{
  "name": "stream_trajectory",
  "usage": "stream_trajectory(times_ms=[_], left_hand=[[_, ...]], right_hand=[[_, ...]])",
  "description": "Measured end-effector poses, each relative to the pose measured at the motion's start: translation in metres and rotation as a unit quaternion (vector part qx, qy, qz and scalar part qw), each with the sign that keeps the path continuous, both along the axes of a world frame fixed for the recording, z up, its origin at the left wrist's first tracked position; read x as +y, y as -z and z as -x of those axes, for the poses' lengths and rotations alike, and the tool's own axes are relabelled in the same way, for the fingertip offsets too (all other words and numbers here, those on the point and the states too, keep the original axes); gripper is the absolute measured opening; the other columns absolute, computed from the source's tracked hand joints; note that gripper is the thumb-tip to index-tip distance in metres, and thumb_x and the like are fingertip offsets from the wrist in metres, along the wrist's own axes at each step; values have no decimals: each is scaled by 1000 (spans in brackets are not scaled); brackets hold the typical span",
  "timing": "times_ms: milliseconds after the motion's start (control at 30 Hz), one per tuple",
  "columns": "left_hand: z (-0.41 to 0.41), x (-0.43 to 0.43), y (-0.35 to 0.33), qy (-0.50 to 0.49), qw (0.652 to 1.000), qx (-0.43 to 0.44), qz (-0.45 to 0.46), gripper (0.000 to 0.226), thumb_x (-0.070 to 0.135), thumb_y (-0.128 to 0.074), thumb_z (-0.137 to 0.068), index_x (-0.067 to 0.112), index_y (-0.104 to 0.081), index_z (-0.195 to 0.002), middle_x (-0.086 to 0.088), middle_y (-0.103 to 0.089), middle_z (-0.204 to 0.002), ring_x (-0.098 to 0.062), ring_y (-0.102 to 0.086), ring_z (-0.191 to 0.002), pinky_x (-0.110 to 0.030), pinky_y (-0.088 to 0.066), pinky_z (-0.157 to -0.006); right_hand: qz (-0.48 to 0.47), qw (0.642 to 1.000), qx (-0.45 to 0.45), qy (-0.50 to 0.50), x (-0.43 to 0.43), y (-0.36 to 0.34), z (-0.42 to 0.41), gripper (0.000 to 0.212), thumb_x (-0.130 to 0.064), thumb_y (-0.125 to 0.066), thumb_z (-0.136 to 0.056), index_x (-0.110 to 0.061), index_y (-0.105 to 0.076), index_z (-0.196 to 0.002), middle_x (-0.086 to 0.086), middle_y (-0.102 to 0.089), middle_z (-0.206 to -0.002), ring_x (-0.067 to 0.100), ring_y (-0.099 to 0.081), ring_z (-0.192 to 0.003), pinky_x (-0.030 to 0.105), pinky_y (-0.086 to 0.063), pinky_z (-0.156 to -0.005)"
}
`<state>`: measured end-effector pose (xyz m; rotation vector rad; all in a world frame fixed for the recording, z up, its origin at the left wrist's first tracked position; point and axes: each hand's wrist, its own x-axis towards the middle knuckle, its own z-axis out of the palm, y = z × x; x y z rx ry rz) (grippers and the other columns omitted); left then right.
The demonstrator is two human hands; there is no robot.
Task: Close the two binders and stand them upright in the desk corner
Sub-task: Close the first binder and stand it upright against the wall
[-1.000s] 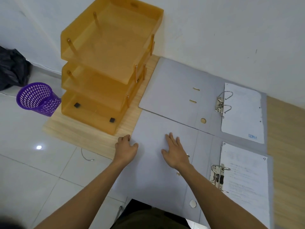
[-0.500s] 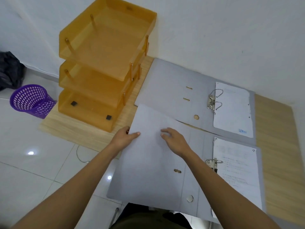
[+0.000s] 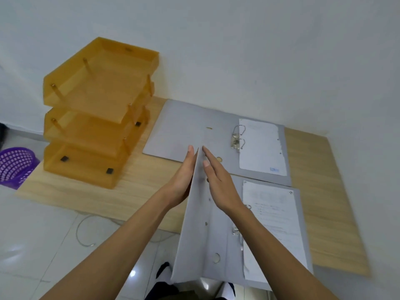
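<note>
Left grip point(image 3: 181, 180), right grip point(image 3: 218, 182) flat against near binder point(image 3: 194, 234) cover — tray stack point(image 3: 97, 118) left.

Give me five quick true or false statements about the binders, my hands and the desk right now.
1. The near binder has its cover raised between the left hand and right hand. True.
2. The far binder is closed. False: it lies open flat.
3. The orange trays have three tiers. True.
4. The purple basket sits on the desk. False: it is on the floor.
5. Both binders hold paper. True.
</note>
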<state>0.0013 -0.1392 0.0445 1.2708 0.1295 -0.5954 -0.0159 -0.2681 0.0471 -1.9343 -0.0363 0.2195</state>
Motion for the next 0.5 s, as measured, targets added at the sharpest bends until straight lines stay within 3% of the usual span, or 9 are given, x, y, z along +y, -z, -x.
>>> stream_trajectory(times_ms=[67, 167, 267, 333, 433, 500], left_hand=[[7, -30, 0, 12, 999, -30, -7, 75, 77, -20, -92, 38, -41, -153, 9, -43, -160, -5, -37, -147, -36, -29, -122], [18, -83, 2, 56, 994, -79, -57, 58, 70, -18, -98, 53, -27, -154, 34, -34, -155, 20, -32, -137, -22, -30, -113], [25, -121, 23, 65, 986, -65, -138, 61, 52, -24, -106, 33, -9, -162, 13, -8, -169, -4, -17, -153, -39, -18, -127], [36, -129, 45, 134, 960, -78, -232, 70, 55, -26, -105, 30, 6, -162, 13, 6, -168, -12, -2, -157, -44, -6, -128], [48, -132, 71, 137, 942, -64, -301, 77, 55, -33, -103, 24, 4, -163, 0, 8, -172, -22, 5, -158, -47, -1, -127], [51, -136, 85, 85, 947, -44, -307, 82, 53, -42, -102, 14, -4, -163, -7, -3, -172, -24, -4, -158, -43, -8, -127]], right_hand=[[-21, 1000, 1, 14, -21, -14, 3, 57, -60, -34, -100, -44, -31, -155, -21, -32, -161, 1, -32, -147, 42, -34, -120], [-44, 997, 6, 56, -63, -33, 3, 57, -59, -38, -100, -44, -31, -154, -22, -33, -158, 8, -36, -146, 36, -42, -113], [6, 994, 3, 105, -105, -44, 2, 63, -42, -52, -99, -38, -27, -157, -10, -43, -157, 14, -45, -141, 29, -43, -105], [59, 993, 23, 103, -137, -43, 4, 77, -29, -58, -97, -34, -14, -160, -4, -44, -157, 18, -53, -132, 29, -46, -99], [106, 989, 60, 88, -180, -32, 15, 94, -18, -60, -94, -39, 3, -160, 1, -52, -148, 20, -61, -106, 26, -48, -81], [124, 985, 52, 109, -198, -19, 23, 99, -15, -63, -92, -42, 5, -159, 4, -61, -137, 19, -61, -94, 20, -47, -68]])
